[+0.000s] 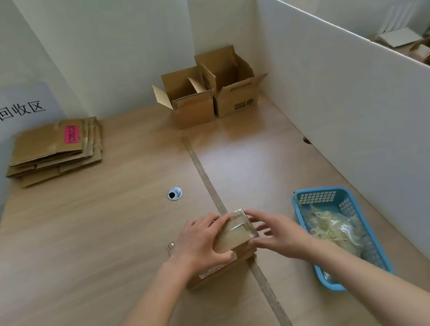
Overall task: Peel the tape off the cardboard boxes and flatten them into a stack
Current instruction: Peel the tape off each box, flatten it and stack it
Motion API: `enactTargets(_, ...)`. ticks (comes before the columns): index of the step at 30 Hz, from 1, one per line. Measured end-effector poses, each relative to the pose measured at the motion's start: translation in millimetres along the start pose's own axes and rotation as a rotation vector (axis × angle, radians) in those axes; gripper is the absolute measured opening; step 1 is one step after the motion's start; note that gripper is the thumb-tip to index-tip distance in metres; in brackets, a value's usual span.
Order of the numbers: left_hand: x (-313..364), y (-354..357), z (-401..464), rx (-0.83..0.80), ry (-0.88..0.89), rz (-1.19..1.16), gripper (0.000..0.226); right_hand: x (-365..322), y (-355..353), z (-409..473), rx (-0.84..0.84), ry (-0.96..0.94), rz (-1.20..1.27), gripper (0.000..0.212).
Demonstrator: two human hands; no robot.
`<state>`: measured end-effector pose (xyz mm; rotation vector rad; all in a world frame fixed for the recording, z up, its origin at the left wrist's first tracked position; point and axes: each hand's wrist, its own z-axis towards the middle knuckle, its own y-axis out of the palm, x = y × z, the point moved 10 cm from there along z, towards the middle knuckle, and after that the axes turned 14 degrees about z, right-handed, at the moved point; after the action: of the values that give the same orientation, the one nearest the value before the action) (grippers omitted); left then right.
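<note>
A small taped cardboard box [233,234] stands on the wooden table [93,238] near the front, with clear tape across its top. My left hand [203,245] grips its left side, fingers over the top and thumb on the near face. My right hand [274,231] touches its right edge with fingers at the tape; whether it pinches the tape I cannot tell. A stack of flattened boxes [55,150] lies at the far left, the top one with a pink label. Two open boxes [192,98] [232,81] stand at the back.
A blue plastic basket [355,202] with crumpled peeled tape sits to the right of my hands. White partition boards [367,99] wall off the right side. A cable hole [174,194] and a seam strip [204,175] mark the table's middle.
</note>
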<state>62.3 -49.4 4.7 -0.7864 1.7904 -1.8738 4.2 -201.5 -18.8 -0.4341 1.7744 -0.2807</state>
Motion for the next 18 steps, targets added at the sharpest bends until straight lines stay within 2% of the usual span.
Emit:
enactTargets(3,2.8,17.1,-3.5,0.036,-0.036,0.022,0.087,18.1,9.8,-4.1,0.057,-0.008,0.103,0.069)
enactTargets(6,-1.9,40.7,-5.2,-0.038,-0.025,0.051,0.089,31.0,15.1,-8.8,0.094,-0.018,0.136,0.055)
enactTargets(10,-18.1,52.4,0.6,-0.047,-0.074,0.077,0.091,42.9,16.0,-7.5,0.160,-0.008,0.120,0.037)
enactTargets(15,-10.2,57.9,13.5,-0.036,-0.029,0.085,0.095,43.7,4.7,-1.1,0.378,0.007,0.070,0.019)
enactTargets(18,-9.7,58.7,14.2,-0.016,-0.027,0.101,0.092,46.3,2.1,0.4,0.420,0.033,0.058,0.013)
